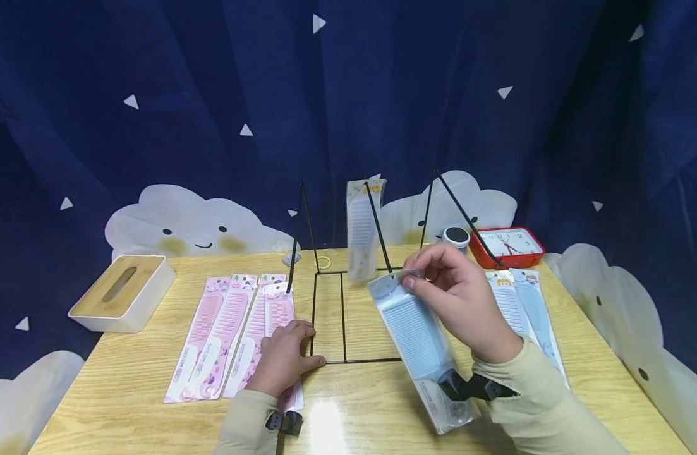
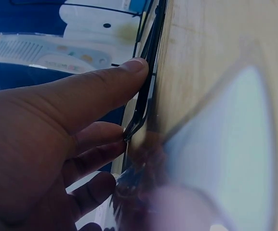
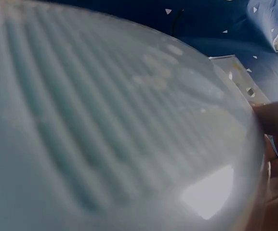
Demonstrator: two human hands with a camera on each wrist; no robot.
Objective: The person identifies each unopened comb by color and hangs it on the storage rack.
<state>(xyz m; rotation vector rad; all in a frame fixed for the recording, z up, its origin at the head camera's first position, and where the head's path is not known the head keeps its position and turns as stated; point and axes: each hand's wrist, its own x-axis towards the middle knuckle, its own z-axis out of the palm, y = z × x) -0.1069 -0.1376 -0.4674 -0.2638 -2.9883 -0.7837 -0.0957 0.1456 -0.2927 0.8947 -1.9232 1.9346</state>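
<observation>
Right hand pinches a packaged blue comb by its top; left hand rests flat, fingers relaxed, on the wire rack base.

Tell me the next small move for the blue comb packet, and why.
Probably lift the blue packaged comb, pinched at its top by the right hand, onto a black wire rack peg; one packet already hangs there, and the left hand steadies the base.
</observation>
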